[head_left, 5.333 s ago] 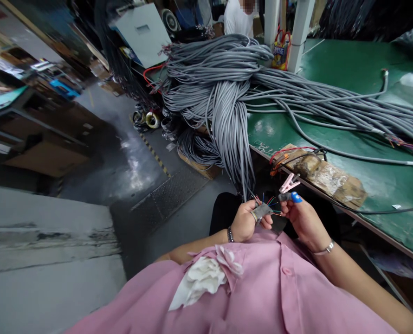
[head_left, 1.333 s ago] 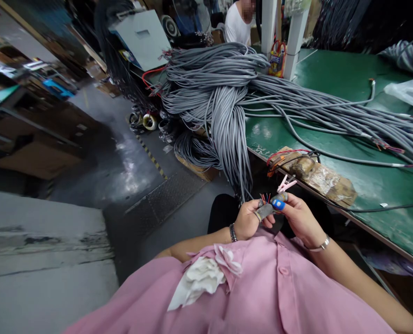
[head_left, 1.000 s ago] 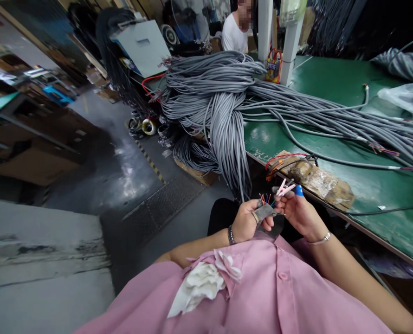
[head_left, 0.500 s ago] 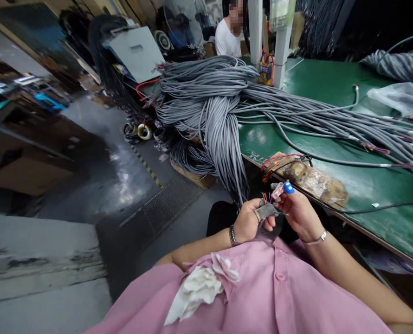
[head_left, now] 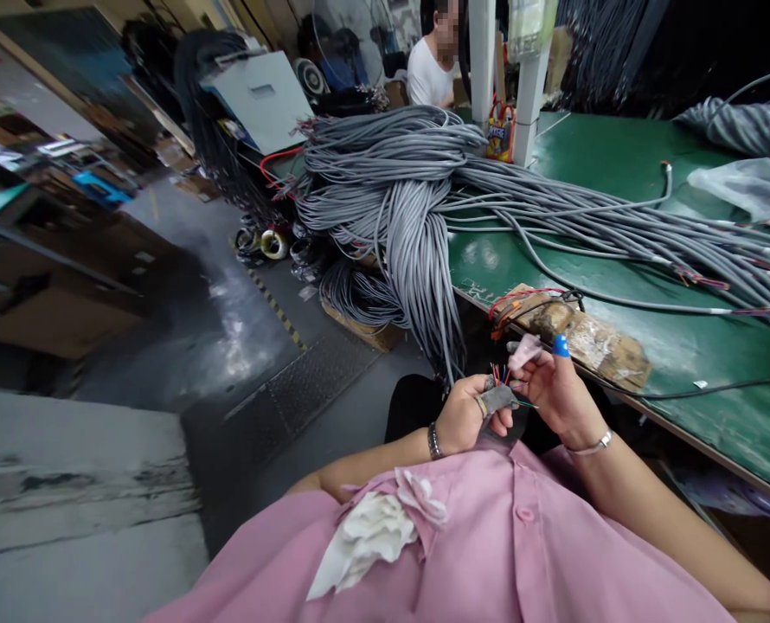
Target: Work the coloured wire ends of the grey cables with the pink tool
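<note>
My left hand point(head_left: 464, 414) is closed around the stripped end of a cable, with grey wrapping on its thumb and a fingertip. Thin coloured wires point(head_left: 498, 374) fan out above its fingers, red, blue and pale ones among them; a green one points right. Close by on the right, my right hand point(head_left: 559, 396) is open, thumb raised apart from the curled fingers. A blue cover point(head_left: 561, 345) caps that thumb, and a pinkish wrap point(head_left: 526, 350) covers a finger. Whether its fingertips touch the wires I cannot tell.
A big bundle of grey cables point(head_left: 417, 208) lies across the green table point(head_left: 619, 147) and hangs over its edge. Nearer me is a tape-wrapped wooden block point(head_left: 599, 346) with red and black leads. A person in white point(head_left: 429, 73) sits beyond the posts.
My right thumb has lifted away from the fingers, and the hand has opened and shifted slightly right. My left hand stays on the cable end. The view has shifted slightly.
</note>
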